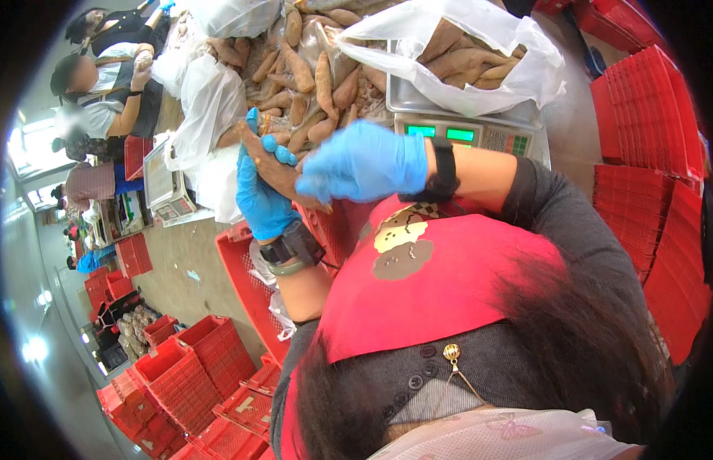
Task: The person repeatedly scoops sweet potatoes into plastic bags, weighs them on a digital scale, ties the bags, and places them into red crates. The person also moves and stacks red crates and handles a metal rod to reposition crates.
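Note:
My left hand (264,192), in a blue glove, grips a long brown root tuber (276,172) that looks like a sweet potato. Blurred by motion, my gloved right hand (362,164) is at the tuber's near side; whether its fingers touch it I cannot tell. Beyond both hands lies a heap of similar tubers (299,69) with soil and clear plastic among them. To the right, an open white plastic bag (385,60) of tubers (471,60) rests on the pan of a digital scale (494,135) with lit green displays.
A white plastic bag (212,98) and a second scale (166,184) are on the left. Red crates (649,115) are stacked at the right, more crates (184,374) at lower left. A red crate (247,282) holding bags adjoins my left forearm. Co-workers (103,86) stand further left.

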Demonstrator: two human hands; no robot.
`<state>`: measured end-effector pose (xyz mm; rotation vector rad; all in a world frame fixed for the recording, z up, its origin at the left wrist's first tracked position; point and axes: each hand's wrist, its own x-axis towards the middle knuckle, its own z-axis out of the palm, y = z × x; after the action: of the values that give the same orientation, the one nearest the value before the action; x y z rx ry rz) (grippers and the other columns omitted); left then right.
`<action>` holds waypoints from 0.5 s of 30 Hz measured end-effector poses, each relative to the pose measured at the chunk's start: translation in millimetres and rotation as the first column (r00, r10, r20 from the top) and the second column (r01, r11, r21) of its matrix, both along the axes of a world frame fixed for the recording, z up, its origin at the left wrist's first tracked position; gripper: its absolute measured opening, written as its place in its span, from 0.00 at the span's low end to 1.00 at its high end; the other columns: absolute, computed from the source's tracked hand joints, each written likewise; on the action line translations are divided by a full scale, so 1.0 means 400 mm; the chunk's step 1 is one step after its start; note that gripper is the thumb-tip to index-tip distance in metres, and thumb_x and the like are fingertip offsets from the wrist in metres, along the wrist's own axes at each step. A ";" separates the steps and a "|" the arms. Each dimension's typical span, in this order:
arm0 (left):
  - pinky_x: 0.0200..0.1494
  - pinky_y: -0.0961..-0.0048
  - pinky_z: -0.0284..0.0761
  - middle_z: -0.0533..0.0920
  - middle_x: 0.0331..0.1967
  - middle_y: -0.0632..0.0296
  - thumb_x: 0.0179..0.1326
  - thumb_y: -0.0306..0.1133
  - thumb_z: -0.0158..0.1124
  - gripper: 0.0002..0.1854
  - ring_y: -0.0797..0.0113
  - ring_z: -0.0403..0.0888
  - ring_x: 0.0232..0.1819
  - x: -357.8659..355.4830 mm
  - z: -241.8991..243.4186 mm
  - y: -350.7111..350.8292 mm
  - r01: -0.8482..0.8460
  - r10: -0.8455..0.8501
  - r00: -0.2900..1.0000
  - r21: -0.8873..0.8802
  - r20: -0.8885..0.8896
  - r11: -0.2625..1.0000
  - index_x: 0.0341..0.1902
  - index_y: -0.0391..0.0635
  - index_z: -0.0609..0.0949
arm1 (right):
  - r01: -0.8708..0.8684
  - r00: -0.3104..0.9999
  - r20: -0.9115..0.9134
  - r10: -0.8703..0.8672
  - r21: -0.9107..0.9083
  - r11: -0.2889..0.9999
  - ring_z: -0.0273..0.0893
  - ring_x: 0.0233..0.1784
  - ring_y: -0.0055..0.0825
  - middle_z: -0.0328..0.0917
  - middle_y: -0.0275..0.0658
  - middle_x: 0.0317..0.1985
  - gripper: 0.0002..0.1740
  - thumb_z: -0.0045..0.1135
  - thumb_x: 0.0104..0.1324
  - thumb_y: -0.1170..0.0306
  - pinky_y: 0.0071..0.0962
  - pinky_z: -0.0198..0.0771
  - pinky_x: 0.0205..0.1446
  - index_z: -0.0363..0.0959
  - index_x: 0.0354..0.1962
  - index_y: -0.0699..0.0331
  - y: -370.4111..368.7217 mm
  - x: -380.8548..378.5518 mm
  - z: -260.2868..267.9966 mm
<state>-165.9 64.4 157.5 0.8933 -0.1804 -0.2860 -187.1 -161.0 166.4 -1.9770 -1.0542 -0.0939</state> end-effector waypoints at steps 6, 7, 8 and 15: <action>0.43 0.74 0.74 0.79 0.49 0.56 0.57 0.52 0.66 0.46 0.70 0.74 0.36 -0.068 0.049 -0.030 -0.284 0.226 0.956 0.398 0.188 0.872 0.75 0.43 0.61 | 0.494 0.839 0.181 -0.514 0.144 0.857 0.79 0.53 0.37 0.77 0.47 0.51 0.28 0.63 0.65 0.56 0.30 0.73 0.56 0.75 0.57 0.65 0.008 0.069 -0.017; 0.43 0.74 0.74 0.78 0.52 0.55 0.57 0.51 0.66 0.46 0.70 0.74 0.37 -0.074 0.056 -0.037 -0.227 0.152 0.968 0.431 0.201 0.873 0.75 0.42 0.61 | 0.355 0.934 -0.068 -0.350 0.282 0.891 0.79 0.50 0.35 0.77 0.46 0.49 0.28 0.64 0.64 0.56 0.29 0.74 0.53 0.75 0.56 0.66 0.009 0.064 -0.022; 0.43 0.74 0.75 0.77 0.55 0.55 0.57 0.51 0.66 0.46 0.69 0.75 0.38 -0.077 0.058 -0.049 -0.203 0.115 0.970 0.450 0.216 0.870 0.75 0.42 0.61 | 0.284 0.937 -0.314 -0.154 0.423 0.861 0.80 0.47 0.33 0.78 0.44 0.47 0.27 0.64 0.64 0.57 0.29 0.76 0.49 0.76 0.55 0.67 0.017 0.048 -0.026; 0.56 0.72 0.73 0.65 0.71 0.58 0.65 0.45 0.61 0.40 0.68 0.75 0.55 -0.098 0.029 -0.167 0.025 -0.095 0.985 0.427 0.145 0.904 0.75 0.39 0.60 | 0.414 0.703 -0.693 0.157 0.579 0.703 0.76 0.29 0.15 0.79 0.28 0.27 0.12 0.60 0.70 0.63 0.17 0.72 0.33 0.78 0.34 0.64 -0.011 -0.031 -0.014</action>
<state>-205.2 -2.3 169.2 1.3484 -0.3052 -0.3160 -199.4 -165.2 160.8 -1.1713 -0.2501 0.1593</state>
